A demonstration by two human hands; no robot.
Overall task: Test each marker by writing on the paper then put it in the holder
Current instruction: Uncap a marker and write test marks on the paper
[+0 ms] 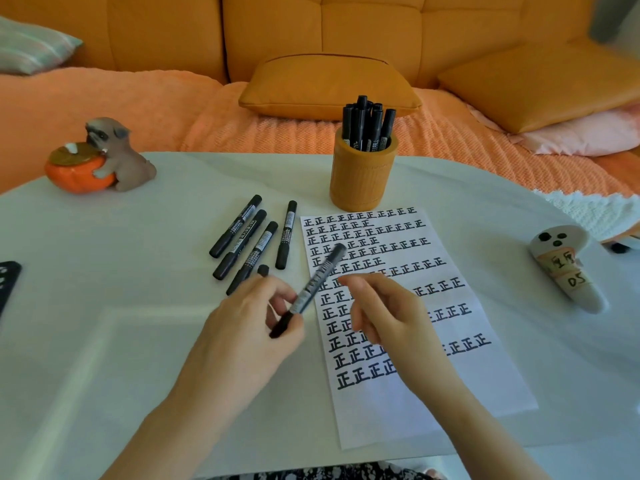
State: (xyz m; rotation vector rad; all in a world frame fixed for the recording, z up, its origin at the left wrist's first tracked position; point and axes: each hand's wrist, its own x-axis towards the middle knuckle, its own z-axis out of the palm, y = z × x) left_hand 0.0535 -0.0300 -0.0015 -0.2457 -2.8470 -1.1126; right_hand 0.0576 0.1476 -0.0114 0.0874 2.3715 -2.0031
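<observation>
Pinching a black marker (313,289) by its lower end with the left hand (239,327), slanting it up across the left edge of the paper (433,410). Too blurred to tell whether capped. Reaching in with the right hand (384,317), fingers loosely curled, close to the barrel but gripping nothing.

Several ways to slip from here, as a judgement:

- Passing it between hands on so light a pinch: easy to drop onto the sheet and, if uncapped, to leave a stray streak.
- Writing with neither hand pinning the sheet: likely to skid it across the table.
- Testing over the dense rows of characters: hard to judge a weak tip there. Better to use the bare strip toward the near edge of the table.
- Dragging the right wrist over fresh ink: smears.
- Laying it back among the four loose markers (254,237) left of the sheet: tested mixed with untested.
- Pushing it into the orange holder (362,178), at the far end of the paper toward the far edge and already crowded: risk of jamming or tipping.
</observation>
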